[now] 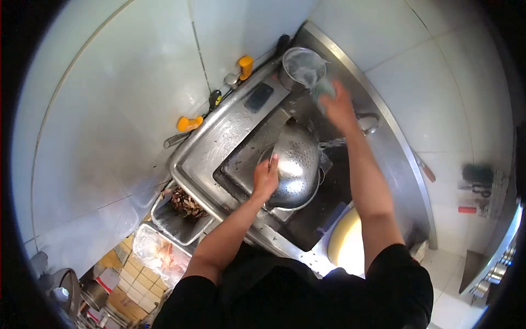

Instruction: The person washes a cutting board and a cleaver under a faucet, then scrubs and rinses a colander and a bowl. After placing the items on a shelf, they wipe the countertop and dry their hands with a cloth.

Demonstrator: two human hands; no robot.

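Note:
Tilted on its side over the sink (233,164) is a shiny metal colander (298,164) with rows of small holes. My left hand (266,180) grips its near-left edge, thumb on the outside. Farther back, my right hand (339,104), blurred by motion, holds a pale green scouring pad (323,93). That pad is at the rim of a round metal pot (303,67) with whitish, foamy water in it. Between the colander and my right forearm, a stream of water (332,143) shows.
Orange-yellow tap handles (189,124) line the wall on the left. A yellowish round board or tub (345,241) stands by my body on the right. Left of the sink are a bin with brown scraps (186,204) and a clear plastic bag (159,249).

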